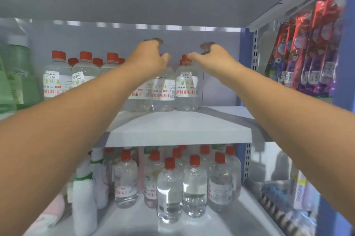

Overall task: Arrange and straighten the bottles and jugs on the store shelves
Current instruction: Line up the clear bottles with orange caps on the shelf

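**Both hands reaching over the upper-shelf bottles**

At frame centre, the left hand and right hand arch loosely open over the clear plastic bottles with red caps on the white upper shelf, the right thumb touching a cap; neither hand clearly grips. Likely step: straightening this cluster. Next, close on the caps and pull the bottles forward evenly.

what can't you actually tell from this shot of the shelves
Head view only:
- Left hand: its fingers and the cap beneath it are hidden, so grip unclear.
- Right hand: thumb at a red cap; clamping uncertain.
- Price stickers: blurred.
- Hanging packets: blurred, contents unclear.
- Green bottles: cut by the left edge.
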Demonstrator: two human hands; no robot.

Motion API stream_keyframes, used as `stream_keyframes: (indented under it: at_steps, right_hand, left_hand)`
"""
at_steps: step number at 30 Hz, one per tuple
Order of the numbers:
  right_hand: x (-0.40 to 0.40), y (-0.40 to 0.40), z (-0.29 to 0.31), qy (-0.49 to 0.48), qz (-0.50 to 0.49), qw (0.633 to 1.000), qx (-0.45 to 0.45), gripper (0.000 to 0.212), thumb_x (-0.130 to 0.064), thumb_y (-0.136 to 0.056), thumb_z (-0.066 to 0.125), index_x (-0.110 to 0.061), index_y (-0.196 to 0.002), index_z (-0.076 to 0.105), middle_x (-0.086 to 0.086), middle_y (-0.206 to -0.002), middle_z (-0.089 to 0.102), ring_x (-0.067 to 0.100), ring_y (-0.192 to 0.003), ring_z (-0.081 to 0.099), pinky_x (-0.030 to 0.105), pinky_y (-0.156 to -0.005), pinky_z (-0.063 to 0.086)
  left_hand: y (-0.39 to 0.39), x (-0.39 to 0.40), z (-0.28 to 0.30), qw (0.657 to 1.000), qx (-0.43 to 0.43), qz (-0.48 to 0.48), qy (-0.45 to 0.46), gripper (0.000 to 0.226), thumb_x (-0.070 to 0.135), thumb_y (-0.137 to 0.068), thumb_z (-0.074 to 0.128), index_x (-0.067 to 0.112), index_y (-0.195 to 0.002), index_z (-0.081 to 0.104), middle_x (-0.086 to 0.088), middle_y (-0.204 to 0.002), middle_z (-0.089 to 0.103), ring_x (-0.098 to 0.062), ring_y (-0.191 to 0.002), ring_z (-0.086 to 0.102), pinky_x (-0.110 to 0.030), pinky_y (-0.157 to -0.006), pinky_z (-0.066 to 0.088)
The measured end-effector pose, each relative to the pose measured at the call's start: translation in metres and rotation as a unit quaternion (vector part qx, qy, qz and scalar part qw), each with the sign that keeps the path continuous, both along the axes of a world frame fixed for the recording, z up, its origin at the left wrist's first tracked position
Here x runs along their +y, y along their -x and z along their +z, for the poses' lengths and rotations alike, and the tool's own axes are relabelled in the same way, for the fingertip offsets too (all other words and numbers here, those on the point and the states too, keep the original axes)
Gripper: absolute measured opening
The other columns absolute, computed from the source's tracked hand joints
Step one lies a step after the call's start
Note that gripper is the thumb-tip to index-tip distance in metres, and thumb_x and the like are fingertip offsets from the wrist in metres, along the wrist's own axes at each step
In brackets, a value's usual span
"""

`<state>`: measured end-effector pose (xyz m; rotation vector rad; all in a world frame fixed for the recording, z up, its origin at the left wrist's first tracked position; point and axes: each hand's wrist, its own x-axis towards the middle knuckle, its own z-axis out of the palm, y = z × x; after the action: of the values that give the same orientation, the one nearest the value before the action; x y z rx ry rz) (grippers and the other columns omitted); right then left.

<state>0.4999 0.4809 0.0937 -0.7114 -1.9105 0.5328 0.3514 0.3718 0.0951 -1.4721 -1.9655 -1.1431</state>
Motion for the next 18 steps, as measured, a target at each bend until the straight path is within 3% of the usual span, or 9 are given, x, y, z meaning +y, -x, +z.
stream_keyframes:
  at_steps: [3, 5, 7, 9, 10, 13, 15, 18]
  right_hand:
    - [-0.062, -0.067, -0.040, -0.051, 0.090, 0.985, 0.136, 0.044, -0.043, -0.093, 0.069, -0.029, -0.134, 0.060, -0.005, -0.118, 0.069, 0.011, -0.100, 0.069, 0.030, -0.082, 0.060]
    - [-0.105, -0.109, -0.107, -0.123, 0.159, 0.956, 0.213, 0.025, -0.035, -0.095, 0.069, -0.034, -0.119, 0.067, -0.003, -0.103, 0.073, 0.016, -0.097, 0.073, 0.033, -0.078, 0.063]
    - [-0.130, -0.126, -0.187, -0.145, 0.154, 0.949, 0.233, 0.015, -0.028, -0.098, 0.065, -0.036, -0.109, 0.070, -0.005, -0.096, 0.074, 0.017, -0.089, 0.073, 0.024, -0.071, 0.060]
    - [-0.126, -0.112, -0.255, -0.052, 0.099, 0.971, 0.212, 0.015, -0.026, -0.096, 0.064, -0.039, -0.101, 0.070, -0.010, -0.096, 0.073, 0.014, -0.090, 0.071, 0.015, -0.068, 0.055]
    - [-0.115, -0.100, -0.278, 0.025, 0.074, 0.980, 0.185, 0.017, -0.024, -0.095, 0.066, -0.039, -0.103, 0.069, -0.011, -0.102, 0.071, 0.014, -0.096, 0.069, 0.010, -0.068, 0.051]
    - [-0.071, -0.062, -0.319, 0.204, 0.018, 0.977, 0.053, 0.041, -0.024, -0.096, 0.072, -0.026, -0.134, 0.057, -0.003, -0.137, 0.057, 0.011, -0.110, 0.058, 0.001, -0.074, 0.043]
    - [-0.053, -0.041, -0.336, 0.181, -0.027, 0.983, 0.001, 0.059, -0.036, -0.094, 0.073, -0.021, -0.145, 0.048, -0.002, -0.145, 0.051, 0.009, -0.112, 0.056, 0.008, -0.082, 0.042]
    - [-0.048, -0.009, -0.352, 0.129, -0.117, 0.984, -0.034, 0.074, -0.051, -0.090, 0.072, -0.020, -0.149, 0.040, -0.002, -0.145, 0.047, 0.019, -0.124, 0.055, 0.023, -0.085, 0.041]
  left_hand:
    - [-0.031, -0.070, -0.050, 0.982, -0.016, -0.121, -0.146, 0.039, 0.043, -0.099, 0.060, 0.033, -0.137, 0.061, 0.019, -0.129, 0.068, -0.006, -0.114, 0.066, -0.026, -0.095, 0.052]
    - [-0.055, -0.123, -0.122, 0.943, -0.028, -0.243, -0.224, 0.024, 0.042, -0.098, 0.062, 0.039, -0.121, 0.069, 0.018, -0.109, 0.075, -0.005, -0.099, 0.073, -0.019, -0.081, 0.057]
    - [-0.071, -0.147, -0.205, 0.931, -0.085, -0.243, -0.258, 0.013, 0.036, -0.097, 0.063, 0.040, -0.106, 0.072, 0.014, -0.093, 0.078, -0.007, -0.086, 0.075, -0.014, -0.073, 0.057]
    - [-0.073, -0.131, -0.270, 0.939, -0.186, -0.175, -0.231, 0.014, 0.030, -0.096, 0.068, 0.044, -0.099, 0.070, 0.014, -0.091, 0.076, -0.003, -0.084, 0.073, -0.015, -0.074, 0.057]
    - [-0.068, -0.115, -0.293, 0.942, -0.244, -0.142, -0.181, 0.018, 0.029, -0.095, 0.071, 0.044, -0.103, 0.067, 0.014, -0.099, 0.074, -0.002, -0.089, 0.070, -0.021, -0.082, 0.058]
    - [-0.046, -0.067, -0.332, 0.933, -0.352, -0.074, 0.007, 0.058, 0.045, -0.087, 0.079, 0.039, -0.135, 0.049, 0.010, -0.136, 0.059, -0.009, -0.116, 0.062, -0.043, -0.104, 0.053]
    - [-0.031, -0.039, -0.348, 0.934, -0.350, -0.049, 0.041, 0.072, 0.061, -0.075, 0.081, 0.040, -0.134, 0.045, 0.009, -0.137, 0.055, -0.012, -0.112, 0.064, -0.043, -0.096, 0.057]
    - [-0.025, -0.011, -0.355, 0.948, -0.312, 0.006, 0.062, 0.076, 0.082, -0.060, 0.077, 0.041, -0.113, 0.040, 0.011, -0.126, 0.040, 0.004, -0.092, 0.056, -0.019, -0.068, 0.051]
